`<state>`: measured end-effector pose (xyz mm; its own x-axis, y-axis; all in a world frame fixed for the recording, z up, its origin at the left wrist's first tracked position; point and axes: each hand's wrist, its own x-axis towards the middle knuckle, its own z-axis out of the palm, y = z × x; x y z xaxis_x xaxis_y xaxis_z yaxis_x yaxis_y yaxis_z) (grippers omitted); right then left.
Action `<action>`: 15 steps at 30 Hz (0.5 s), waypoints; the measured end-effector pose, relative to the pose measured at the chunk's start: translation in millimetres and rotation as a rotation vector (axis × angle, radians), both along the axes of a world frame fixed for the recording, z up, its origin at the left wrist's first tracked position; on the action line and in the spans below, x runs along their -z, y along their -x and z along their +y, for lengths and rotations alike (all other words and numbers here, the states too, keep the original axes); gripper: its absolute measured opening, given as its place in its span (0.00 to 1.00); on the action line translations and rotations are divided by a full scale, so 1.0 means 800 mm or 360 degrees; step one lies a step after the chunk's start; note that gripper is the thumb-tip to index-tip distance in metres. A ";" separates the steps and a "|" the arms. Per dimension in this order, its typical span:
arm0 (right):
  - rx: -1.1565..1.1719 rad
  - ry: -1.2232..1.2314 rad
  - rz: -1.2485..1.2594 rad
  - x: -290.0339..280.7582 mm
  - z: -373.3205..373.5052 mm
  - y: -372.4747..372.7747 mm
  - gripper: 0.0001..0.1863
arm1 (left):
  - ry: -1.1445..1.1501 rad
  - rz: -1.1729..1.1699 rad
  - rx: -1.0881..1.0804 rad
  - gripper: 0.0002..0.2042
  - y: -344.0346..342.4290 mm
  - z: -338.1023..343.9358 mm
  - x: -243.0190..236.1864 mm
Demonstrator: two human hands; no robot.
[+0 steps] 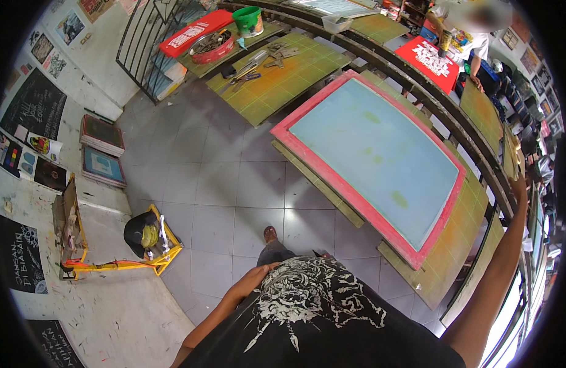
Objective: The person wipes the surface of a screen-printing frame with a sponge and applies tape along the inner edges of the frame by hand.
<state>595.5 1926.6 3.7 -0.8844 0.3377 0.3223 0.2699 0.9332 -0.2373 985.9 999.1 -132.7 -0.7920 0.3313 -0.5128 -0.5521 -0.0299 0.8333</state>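
Observation:
My left hand (263, 273) rests against the side of my black printed T-shirt (320, 300), its fingers lying flat with nothing seen in them. My right arm stretches far out to the right. At its end, my right hand (518, 185) is beside the curved dark rail (491, 165) and a narrow board (511, 153); its fingers are too small to read. In front of me lies a large screen-printing frame (439, 224) with a red-pink border and pale blue mesh, across yellow-green boards (470, 208).
Another yellow-green board (301, 64) carries scrapers and scissors. Beyond it are a green bucket (248, 22), a red tub of tools (210, 48) and a red printed cloth (194, 32). A co-worker (479, 46) stands across the rail by another red print (427, 61). A yellow-framed stand (163, 257) is left.

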 end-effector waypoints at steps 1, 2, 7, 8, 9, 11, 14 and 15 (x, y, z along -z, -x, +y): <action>-0.0058 -0.0100 0.0082 -0.014 -0.001 -0.014 0.36 | -0.0046 0.0128 -0.0081 0.27 0.016 -0.002 0.014; -0.0122 -0.0216 0.0165 -0.034 -0.006 -0.025 0.36 | -0.0103 0.0171 -0.0036 0.24 0.033 -0.007 0.040; -0.0392 0.0430 -0.0410 0.049 -0.268 0.000 0.36 | 0.0174 0.0087 0.0055 0.12 0.078 -0.073 0.046; -0.0352 0.0553 -0.0510 0.052 -0.299 0.002 0.37 | 0.0145 0.0074 0.0149 0.11 0.088 -0.097 0.050; -0.0368 0.0779 -0.0531 0.059 -0.334 0.007 0.36 | 0.0147 0.0080 0.0110 0.09 0.094 -0.120 0.036; -0.0410 -0.0018 -0.0029 0.054 -0.185 -0.030 0.34 | 0.0172 0.0233 0.0225 0.07 0.135 -0.154 0.065; -0.0483 -0.1088 0.0236 -0.054 -0.092 -0.085 0.32 | 0.0018 0.0324 0.0114 0.07 0.182 -0.198 0.119; -0.0299 -0.0936 0.0094 -0.039 -0.104 -0.103 0.31 | 0.0063 0.0285 0.0054 0.07 0.188 -0.219 0.113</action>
